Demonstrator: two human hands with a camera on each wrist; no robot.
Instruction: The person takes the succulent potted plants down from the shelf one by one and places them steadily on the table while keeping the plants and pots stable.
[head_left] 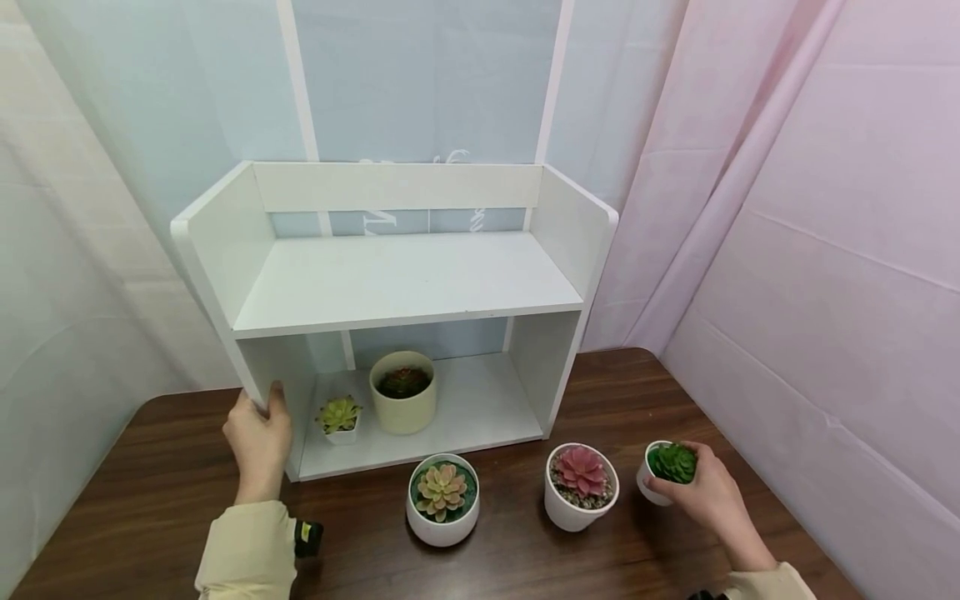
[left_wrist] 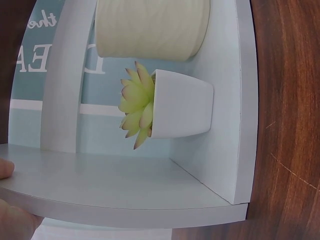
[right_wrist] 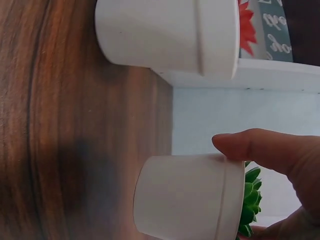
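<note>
A white two-tier shelf (head_left: 405,279) stands on the table, and my left hand (head_left: 258,429) grips the front edge of its left side panel, thumb inside. At the far right, my right hand (head_left: 705,492) pinches the rim of a small white pot with a green succulent (head_left: 672,462); in the right wrist view the white pot (right_wrist: 185,195) is tilted slightly over the wood. Just left of it sits a white pot with a red succulent (head_left: 581,483). Inside the lower tier are a small yellow-green succulent (left_wrist: 137,107) in a square white pot (left_wrist: 182,105) and a larger cream pot (head_left: 405,408).
A round white bowl with a peach-coloured succulent (head_left: 442,500) stands in front of the shelf. The dark wooden table (head_left: 510,567) has rounded back corners. Pale curtains (head_left: 840,250) hang behind and along the right side.
</note>
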